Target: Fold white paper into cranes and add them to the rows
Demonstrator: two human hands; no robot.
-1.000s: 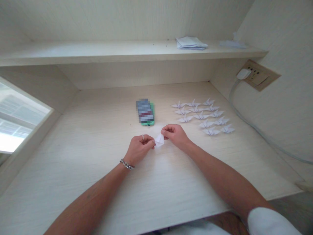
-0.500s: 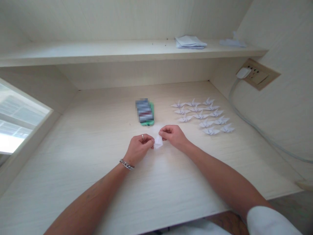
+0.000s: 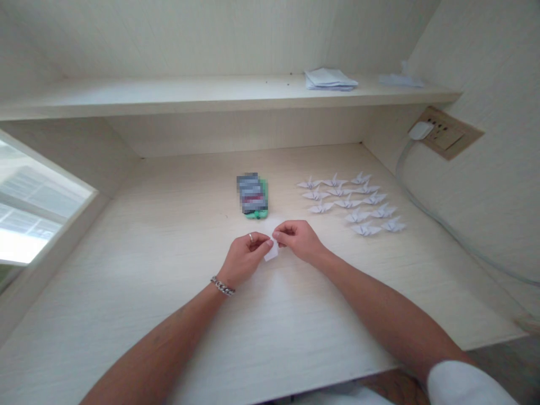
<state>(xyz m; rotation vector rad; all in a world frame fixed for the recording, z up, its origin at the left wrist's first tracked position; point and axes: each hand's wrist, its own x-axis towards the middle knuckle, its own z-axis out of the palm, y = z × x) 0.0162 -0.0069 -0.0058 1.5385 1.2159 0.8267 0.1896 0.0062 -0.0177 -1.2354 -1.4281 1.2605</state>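
A small piece of folded white paper (image 3: pixel 271 253) is held between my two hands, over the pale wooden desk (image 3: pixel 236 343). My left hand (image 3: pixel 247 254), with a ring and a chain bracelet, pinches its left side between thumb and fingers. My right hand (image 3: pixel 298 239) pinches the paper's upper right part, its fingertips almost touching those of the left. Fingers cover much of the paper, so its full shape is hidden. Just beyond the hands lies a phone (image 3: pixel 252 194) in a green case, its screen blurred out.
Several white paper cranes (image 3: pixel 346 201) stand in rows to the right. On the shelf (image 3: pixel 169 93) above rests a stack of white paper (image 3: pixel 330 79), with more paper (image 3: pixel 400 80) farther right. A cable (image 3: pixel 447 224) runs from the wall socket (image 3: pixel 449 133) down the right side.
The hands have come closer together, and the left thumb now covers more of the paper. The paper's visible part is smaller and turned differently. The whole view has shifted slightly.
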